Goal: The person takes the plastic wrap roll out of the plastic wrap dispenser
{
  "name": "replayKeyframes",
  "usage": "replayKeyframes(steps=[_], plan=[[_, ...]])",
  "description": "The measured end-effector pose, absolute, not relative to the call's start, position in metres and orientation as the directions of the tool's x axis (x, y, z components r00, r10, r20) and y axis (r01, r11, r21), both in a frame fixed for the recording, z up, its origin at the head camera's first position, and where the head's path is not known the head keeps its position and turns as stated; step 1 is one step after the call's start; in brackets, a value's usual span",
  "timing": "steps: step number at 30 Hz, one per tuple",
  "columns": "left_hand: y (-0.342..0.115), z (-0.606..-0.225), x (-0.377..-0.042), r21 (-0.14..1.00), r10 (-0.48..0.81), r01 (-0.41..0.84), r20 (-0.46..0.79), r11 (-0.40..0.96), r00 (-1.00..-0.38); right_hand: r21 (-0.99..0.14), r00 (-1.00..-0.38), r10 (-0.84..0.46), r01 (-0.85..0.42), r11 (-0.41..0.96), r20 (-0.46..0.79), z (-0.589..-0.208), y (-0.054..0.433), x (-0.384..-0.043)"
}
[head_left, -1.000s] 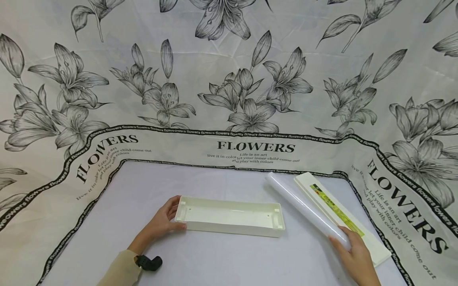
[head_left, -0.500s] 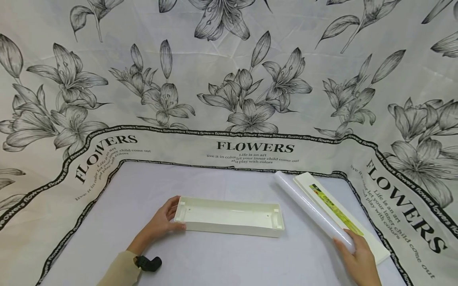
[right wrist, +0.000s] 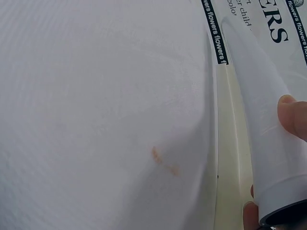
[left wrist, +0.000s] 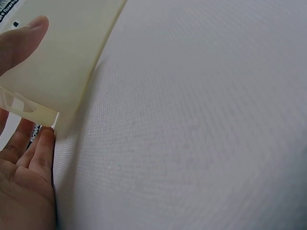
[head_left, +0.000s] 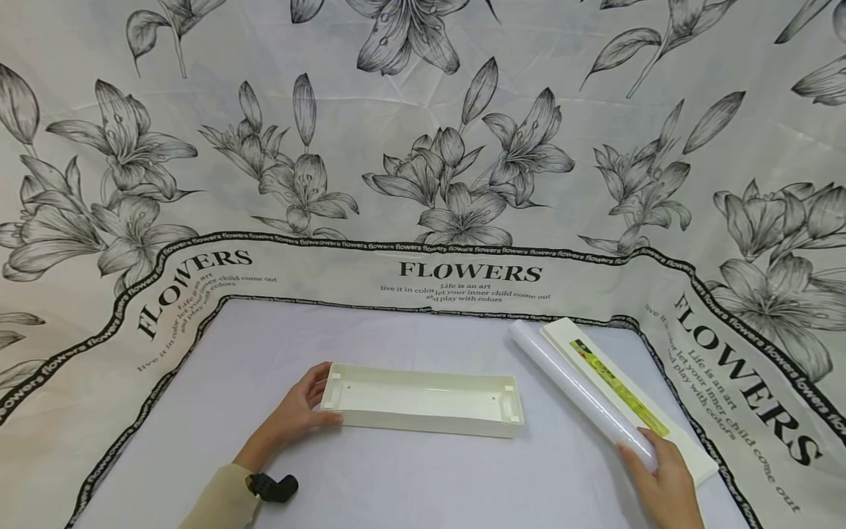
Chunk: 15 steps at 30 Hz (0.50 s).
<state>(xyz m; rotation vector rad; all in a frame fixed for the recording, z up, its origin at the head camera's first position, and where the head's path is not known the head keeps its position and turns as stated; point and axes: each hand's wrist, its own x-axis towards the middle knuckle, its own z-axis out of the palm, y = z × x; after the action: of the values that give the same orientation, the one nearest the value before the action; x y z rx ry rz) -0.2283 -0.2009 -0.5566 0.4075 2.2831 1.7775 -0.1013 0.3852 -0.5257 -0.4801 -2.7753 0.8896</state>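
In the head view, a long, shallow cream plastic box [head_left: 423, 393] lies with its hollow side up on the white surface. My left hand [head_left: 297, 408] grips its left end, thumb on the near wall; the left wrist view shows the thumb against the box's side [left wrist: 72, 57] and fingers around the end. My right hand [head_left: 664, 477] holds the near end of a glossy, translucent-white roll of film [head_left: 581, 397]. A dark opening shows at the roll's near end [right wrist: 268, 139] in the right wrist view. Beside the roll lies a long cream lid [head_left: 690, 452] with a yellow-green label [head_left: 621, 388].
White cloth [head_left: 423, 481] covers the work surface. A flower-printed curtain [head_left: 463, 272] with a black border rises behind and at both sides. A black band [head_left: 272, 487] is on my left wrist. Small orange marks [right wrist: 156, 155] show on the cloth.
The film roll has shifted right, closer to the lid, with my right hand. It has barely moved in the last half second. My left hand and the box stay in place.
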Motion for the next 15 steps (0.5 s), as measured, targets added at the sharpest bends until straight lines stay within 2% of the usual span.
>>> replayKeyframes(steps=[10, 15], plan=[[-0.2005, -0.5569, -0.2277, 0.966, 0.328, 0.065, -0.021, 0.251, -0.944, -0.617, -0.924, 0.382, 0.295, 0.730, 0.009, -0.5278, 0.3847, -0.1026], [-0.2003, -0.5578, -0.2278, 0.967, 0.329, 0.059, -0.027, 0.247, -0.944, -0.610, -0.933, 0.361, 0.279, 0.741, 0.012, -0.5313, 0.3858, -0.1025]])
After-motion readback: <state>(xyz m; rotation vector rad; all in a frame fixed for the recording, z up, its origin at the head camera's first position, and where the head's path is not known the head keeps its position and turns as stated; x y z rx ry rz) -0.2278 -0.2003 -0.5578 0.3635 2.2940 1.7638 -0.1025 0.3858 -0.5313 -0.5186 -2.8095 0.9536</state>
